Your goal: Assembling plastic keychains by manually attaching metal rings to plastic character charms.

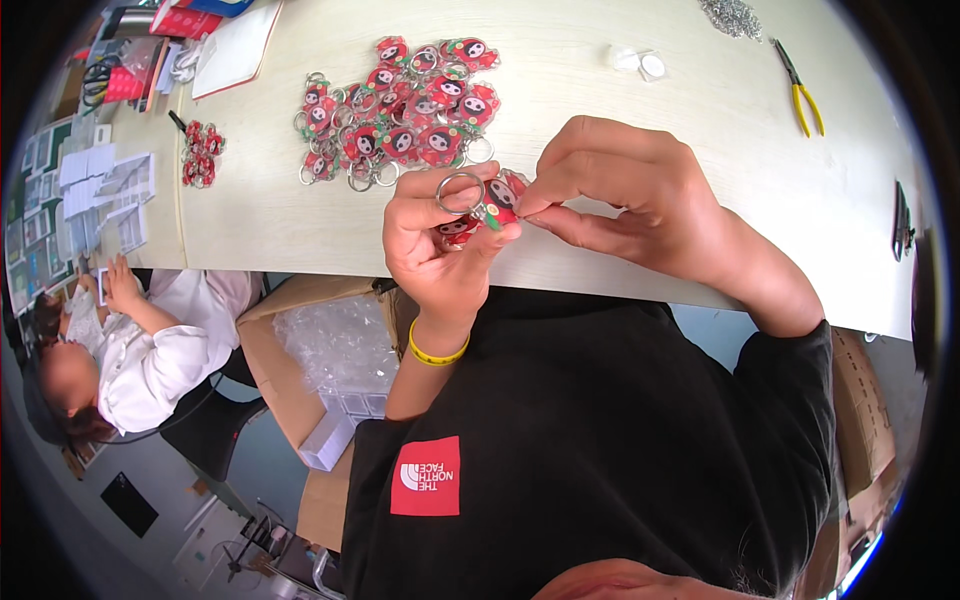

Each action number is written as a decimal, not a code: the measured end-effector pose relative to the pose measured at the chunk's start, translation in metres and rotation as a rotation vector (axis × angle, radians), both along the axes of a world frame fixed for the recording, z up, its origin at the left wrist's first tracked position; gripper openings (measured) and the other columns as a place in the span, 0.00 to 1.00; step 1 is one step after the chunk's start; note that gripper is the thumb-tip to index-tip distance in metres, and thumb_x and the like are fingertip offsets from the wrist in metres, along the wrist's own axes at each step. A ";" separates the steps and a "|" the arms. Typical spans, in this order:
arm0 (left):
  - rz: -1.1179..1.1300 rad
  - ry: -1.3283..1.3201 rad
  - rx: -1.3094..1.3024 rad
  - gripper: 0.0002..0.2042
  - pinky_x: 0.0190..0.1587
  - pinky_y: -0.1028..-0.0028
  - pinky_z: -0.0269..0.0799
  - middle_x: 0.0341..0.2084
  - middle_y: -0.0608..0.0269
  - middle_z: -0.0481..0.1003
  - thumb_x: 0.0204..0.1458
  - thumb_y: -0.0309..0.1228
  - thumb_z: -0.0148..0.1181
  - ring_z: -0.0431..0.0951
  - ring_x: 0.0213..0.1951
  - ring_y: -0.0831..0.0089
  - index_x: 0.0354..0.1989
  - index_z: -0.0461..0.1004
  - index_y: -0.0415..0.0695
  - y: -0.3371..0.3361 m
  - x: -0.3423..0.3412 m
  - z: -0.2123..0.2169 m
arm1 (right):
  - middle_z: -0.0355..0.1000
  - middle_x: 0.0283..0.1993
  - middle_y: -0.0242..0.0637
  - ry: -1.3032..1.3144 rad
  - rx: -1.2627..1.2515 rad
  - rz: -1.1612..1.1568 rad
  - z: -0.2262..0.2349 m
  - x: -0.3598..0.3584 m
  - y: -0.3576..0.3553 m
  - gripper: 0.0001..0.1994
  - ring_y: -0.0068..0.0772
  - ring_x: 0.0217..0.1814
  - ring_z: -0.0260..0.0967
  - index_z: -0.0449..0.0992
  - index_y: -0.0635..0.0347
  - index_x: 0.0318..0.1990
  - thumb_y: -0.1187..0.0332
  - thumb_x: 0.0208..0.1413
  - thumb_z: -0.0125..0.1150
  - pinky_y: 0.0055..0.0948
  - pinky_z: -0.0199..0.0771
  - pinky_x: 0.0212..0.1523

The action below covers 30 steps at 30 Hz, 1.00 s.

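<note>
Both my hands meet just above the near edge of the table. My left hand point(437, 225) is closed around a red acrylic keychain point(500, 196) with a printed cartoon figure; its metal split ring stands up by the fingers. Another red piece shows within the same palm. My right hand point(630, 190) pinches the keychain's right edge between thumb and forefinger; whether a smaller part is in that pinch is hidden. Beyond my left hand lies a pile of similar red keychains point(400, 145), many with rings attached.
Yellow-handled pliers point(803, 95) lie at the far right, near a heap of small metal links point(732, 17). A small clear bag with a white round item point(650, 66) is at the back. An open cardboard box point(290, 300) holds clear plastic; a seated person point(150, 350) is at left.
</note>
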<state>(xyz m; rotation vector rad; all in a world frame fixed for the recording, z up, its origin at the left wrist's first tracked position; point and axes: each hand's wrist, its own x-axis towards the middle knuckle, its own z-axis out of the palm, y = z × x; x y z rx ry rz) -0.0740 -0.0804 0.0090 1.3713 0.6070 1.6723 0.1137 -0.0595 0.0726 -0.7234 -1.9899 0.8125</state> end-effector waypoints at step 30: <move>-0.178 0.024 -0.217 0.18 0.43 0.74 0.75 0.40 0.55 0.72 0.45 0.20 0.69 0.77 0.41 0.68 0.42 0.66 0.37 -0.005 -0.005 -0.003 | 0.69 0.31 0.34 -0.135 -0.268 0.052 0.002 0.001 -0.003 0.07 0.32 0.29 0.69 0.71 0.60 0.35 0.75 0.50 0.63 0.28 0.71 0.29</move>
